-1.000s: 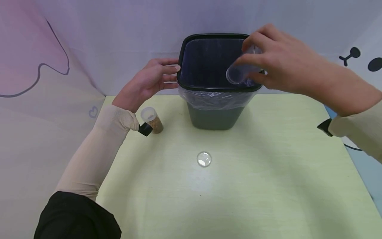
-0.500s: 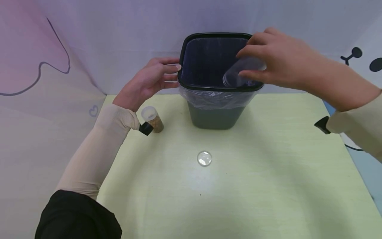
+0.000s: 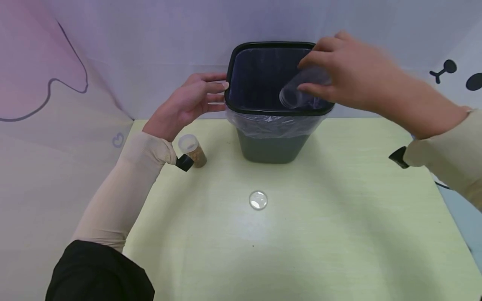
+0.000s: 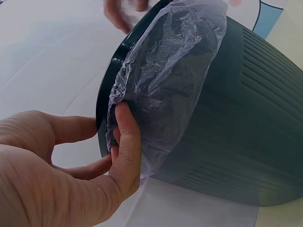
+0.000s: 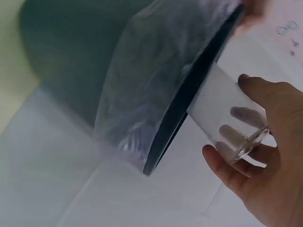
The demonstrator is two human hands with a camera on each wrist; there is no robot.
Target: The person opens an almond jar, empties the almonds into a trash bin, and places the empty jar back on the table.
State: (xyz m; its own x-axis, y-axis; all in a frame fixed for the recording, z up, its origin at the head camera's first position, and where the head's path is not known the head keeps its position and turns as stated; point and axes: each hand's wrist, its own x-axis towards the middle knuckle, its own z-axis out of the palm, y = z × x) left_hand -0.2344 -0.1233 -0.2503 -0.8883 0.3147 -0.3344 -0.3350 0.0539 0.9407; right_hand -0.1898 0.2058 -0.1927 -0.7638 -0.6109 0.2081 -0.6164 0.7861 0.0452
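Note:
At the back of the table stands a dark green trash bin (image 3: 273, 148) with a black rim and a clear plastic liner (image 3: 276, 125) folded over it. My left hand (image 3: 193, 94) holds the bin's left rim; in the left wrist view, its thumb and fingers (image 4: 125, 156) lie along the rim and liner. My right hand (image 3: 346, 73) grips a clear cup (image 5: 232, 111) around its base end. The cup tilts down over the right side of the bin, its mouth inside the rim. No contents show in the cup.
A small capped jar (image 3: 196, 156) with brown granules leans near my left wrist. A clear round disc, like a lid (image 3: 258, 200), lies mid-table in front of the bin. A pale wall sheet (image 3: 169, 42) hangs close behind the bin.
The right hand has tipped the clear cup lower, its mouth moving slightly left and deeper over the bin. The left hand stays at the rim; jar and disc have not moved.

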